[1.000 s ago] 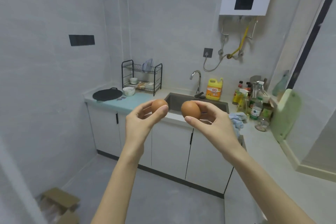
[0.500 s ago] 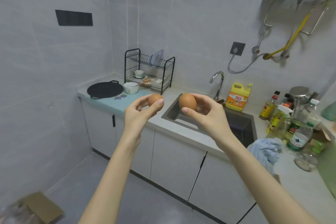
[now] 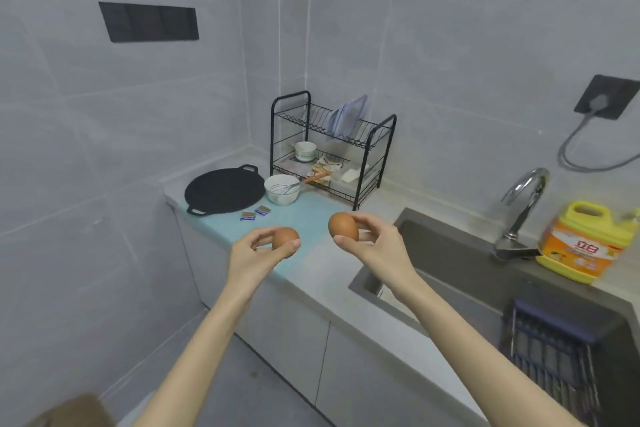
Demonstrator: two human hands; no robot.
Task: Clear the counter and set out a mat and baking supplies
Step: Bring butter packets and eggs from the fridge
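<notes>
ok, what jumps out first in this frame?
The left hand pinches a brown egg and the right hand a second egg, both held up mid-frame before the counter. Behind, a black griddle pan lies at the counter's left end, a white bowl with a whisk beside it. A yellow detergent jug stands right of the faucet.

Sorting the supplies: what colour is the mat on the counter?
The mat is pale teal, seen in the head view.
</notes>
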